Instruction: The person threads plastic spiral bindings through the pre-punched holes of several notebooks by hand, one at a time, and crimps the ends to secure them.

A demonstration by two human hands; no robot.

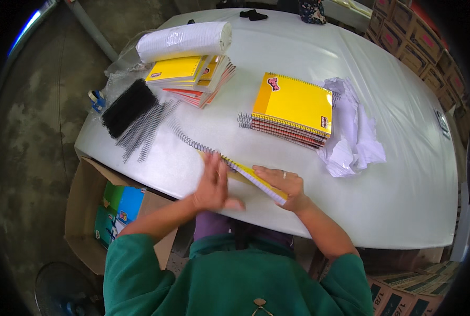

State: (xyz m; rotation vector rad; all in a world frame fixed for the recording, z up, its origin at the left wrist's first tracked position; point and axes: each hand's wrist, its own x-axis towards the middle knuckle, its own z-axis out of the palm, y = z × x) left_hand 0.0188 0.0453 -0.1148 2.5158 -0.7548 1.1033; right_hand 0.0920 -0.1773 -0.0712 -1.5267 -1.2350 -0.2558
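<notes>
Near the front edge of the table, my right hand [283,187] grips a yellow-covered notebook [253,178], tilted with its white page edges showing. A wire spiral [189,140] runs along the notebook's bound edge and sticks out far past its left end. My left hand [212,184] is against that spiral, fingers stretched out and thumb apart, partly blurred by motion. To the right, beyond my hands, stands a stack of yellow spiral notebooks [293,102], with coil ends protruding at the sides.
At the left lie loose spirals [145,129], a bundle of black spirals [129,108] and notebooks [177,69] under a white wrapped roll [185,40]. Crumpled paper [351,131] touches the stack's right. An open cardboard box [79,210] with colourful covers stands below the table's left edge.
</notes>
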